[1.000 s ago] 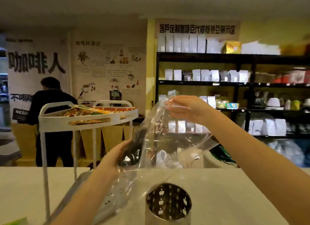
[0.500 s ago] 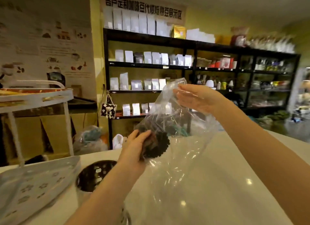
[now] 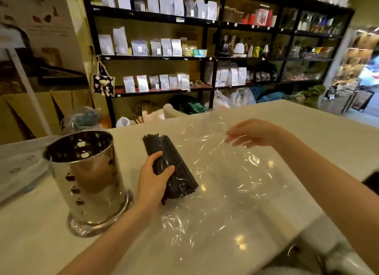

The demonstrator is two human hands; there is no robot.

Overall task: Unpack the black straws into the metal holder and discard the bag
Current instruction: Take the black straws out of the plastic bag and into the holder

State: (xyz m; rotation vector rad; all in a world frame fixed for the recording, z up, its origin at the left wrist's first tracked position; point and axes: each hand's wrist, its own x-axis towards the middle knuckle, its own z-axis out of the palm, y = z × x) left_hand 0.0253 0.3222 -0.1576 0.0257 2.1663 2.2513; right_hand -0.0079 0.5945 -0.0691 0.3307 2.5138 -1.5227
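White counter (image 3: 307, 131): glossy, before black shelving (image 3: 215, 57) stocked with pale pouches.
Metal holder (image 3: 88, 182): perforated, upright at the counter's left.
Black straws (image 3: 176, 172): one bundle, slantwise on the counter, near end under the film.
Left hand (image 3: 152, 180): wrapped round the bundle's middle, beside the holder.
Clear bag (image 3: 225, 182): spread flat, right of the straws.
Right hand (image 3: 252, 134): at the bag's far edge; grip cannot be told.

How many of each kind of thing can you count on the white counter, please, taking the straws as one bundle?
Metal holder: 1
Bundle of black straws, gripped by the left hand: 1
Clear bag, by the right hand: 1
White tray, blurred at the left edge: 1
Total: 4
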